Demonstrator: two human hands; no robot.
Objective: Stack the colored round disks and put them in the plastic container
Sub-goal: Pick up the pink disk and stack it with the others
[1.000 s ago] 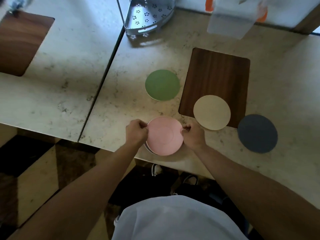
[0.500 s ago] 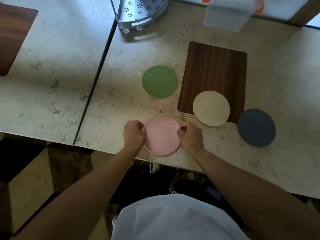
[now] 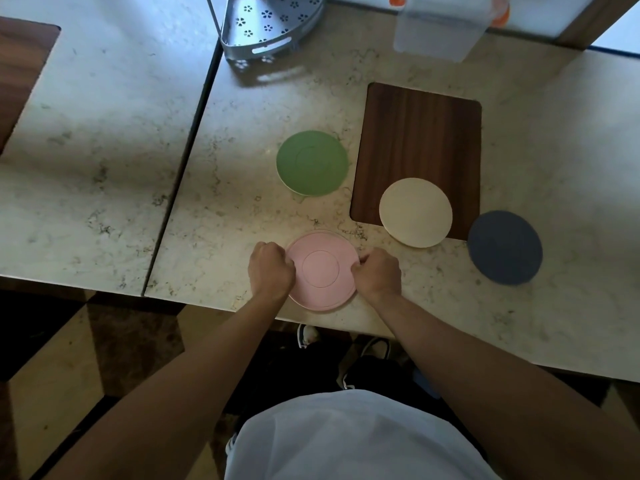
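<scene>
A pink disk [image 3: 321, 270] lies flat on the marble counter near its front edge. My left hand [image 3: 270, 270] grips its left rim and my right hand [image 3: 377, 273] grips its right rim, fingers curled. A green disk [image 3: 312, 163] lies further back. A cream disk [image 3: 415, 212] rests half on a dark wooden board [image 3: 420, 133]. A dark blue disk [image 3: 504, 247] lies to the right. The clear plastic container [image 3: 440, 32] with orange clips stands at the back.
A grey perforated metal corner rack [image 3: 270, 26] stands at the back left of this counter. A dark seam [image 3: 183, 168] separates it from a second marble counter on the left, which carries another wooden board [image 3: 20, 71].
The pink disk, tilted and slightly raised a second ago, now lies flat on the counter. Both hands stay on its rim. The view has shifted a little.
</scene>
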